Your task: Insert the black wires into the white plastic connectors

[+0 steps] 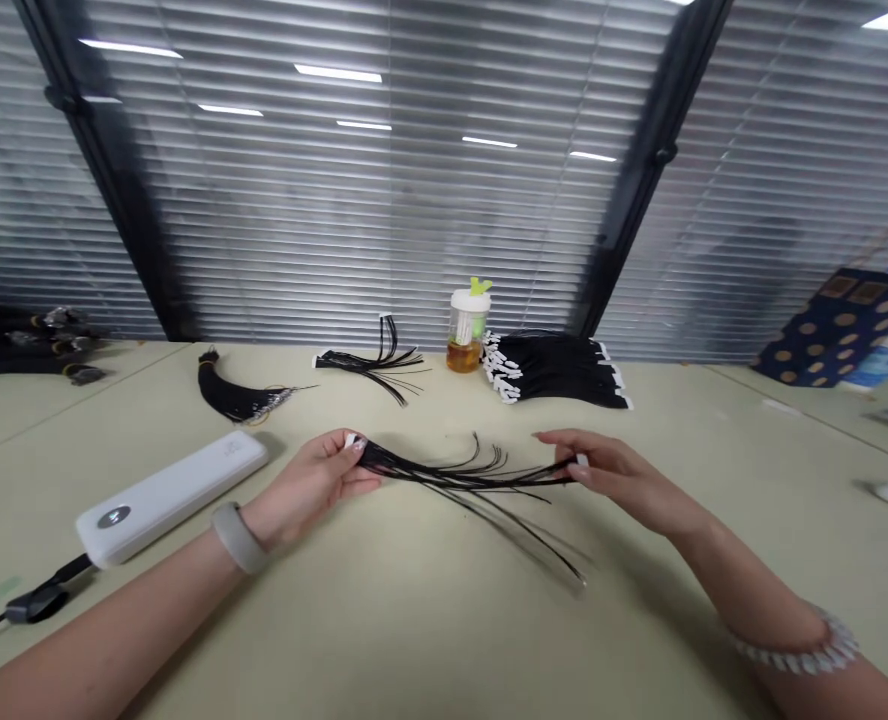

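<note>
A black wire harness [451, 475] stretches between my two hands, just above the table. My left hand [324, 468] pinches its white connector between thumb and fingers. At the other end, my right hand [609, 470] grips a second small white connector, where some of the wires gather. Several loose wire ends fan out from the middle, some curling upward and others trailing down to the right. Beyond my hands lies another black wire harness [373, 365] with white connectors and spread wires. To its right is a thick stack of black wire harnesses [564, 368] with white connectors at both ends.
A lidded cup of amber liquid [465, 335] stands by the stack. At left are a white power bank [174, 495] with a black cable, a curved wire bundle [230, 390] and more bundles [31, 345]. A dotted navy bag [841, 325] sits right. Window blinds [384, 200] rise behind the table [414, 620].
</note>
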A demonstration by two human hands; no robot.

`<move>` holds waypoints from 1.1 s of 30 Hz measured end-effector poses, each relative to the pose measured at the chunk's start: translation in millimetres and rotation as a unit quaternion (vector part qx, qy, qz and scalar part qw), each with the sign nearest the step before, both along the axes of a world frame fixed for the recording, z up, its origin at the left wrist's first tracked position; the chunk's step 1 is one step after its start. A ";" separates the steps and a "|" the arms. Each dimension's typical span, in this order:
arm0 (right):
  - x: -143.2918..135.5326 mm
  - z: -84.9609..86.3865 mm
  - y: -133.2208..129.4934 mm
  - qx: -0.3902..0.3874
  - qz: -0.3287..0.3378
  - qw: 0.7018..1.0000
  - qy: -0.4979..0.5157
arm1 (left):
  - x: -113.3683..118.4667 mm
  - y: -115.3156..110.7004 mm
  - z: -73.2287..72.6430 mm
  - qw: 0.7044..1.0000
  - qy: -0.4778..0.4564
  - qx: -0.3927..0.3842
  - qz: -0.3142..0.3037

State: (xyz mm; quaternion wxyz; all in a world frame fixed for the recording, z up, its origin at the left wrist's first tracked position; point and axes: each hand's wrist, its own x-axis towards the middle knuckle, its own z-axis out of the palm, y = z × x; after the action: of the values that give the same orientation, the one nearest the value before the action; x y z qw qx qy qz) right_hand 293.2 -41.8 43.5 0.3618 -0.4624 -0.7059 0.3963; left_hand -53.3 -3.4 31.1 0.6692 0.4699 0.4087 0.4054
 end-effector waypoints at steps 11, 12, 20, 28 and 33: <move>-0.7 -1.1 0.6 -0.101 -0.009 0.992 0.073 | 0.9 -0.6 1.3 0.999 0.034 0.015 0.018; -2.7 0.6 -0.7 -0.096 0.005 0.995 0.031 | 0.6 0.1 1.3 0.999 0.035 0.019 0.025; -12.5 -6.6 -2.0 0.192 -0.059 0.868 -0.455 | -0.6 -0.1 -1.7 0.999 0.027 0.032 -0.010; -1.1 -36.5 12.9 0.353 -0.197 0.699 -0.590 | 0.1 -1.5 0.8 0.986 0.047 0.091 -0.128; -10.1 -13.3 11.4 0.387 -0.277 0.680 -0.557 | 4.3 -11.2 17.9 0.897 0.278 0.275 -0.209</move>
State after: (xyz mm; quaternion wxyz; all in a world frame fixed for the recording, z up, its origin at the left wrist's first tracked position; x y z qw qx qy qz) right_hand 283.2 -30.4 30.2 0.1416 -0.5908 -0.7072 -0.3616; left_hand -49.0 -14.6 49.0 0.4418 0.8032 0.3426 0.2057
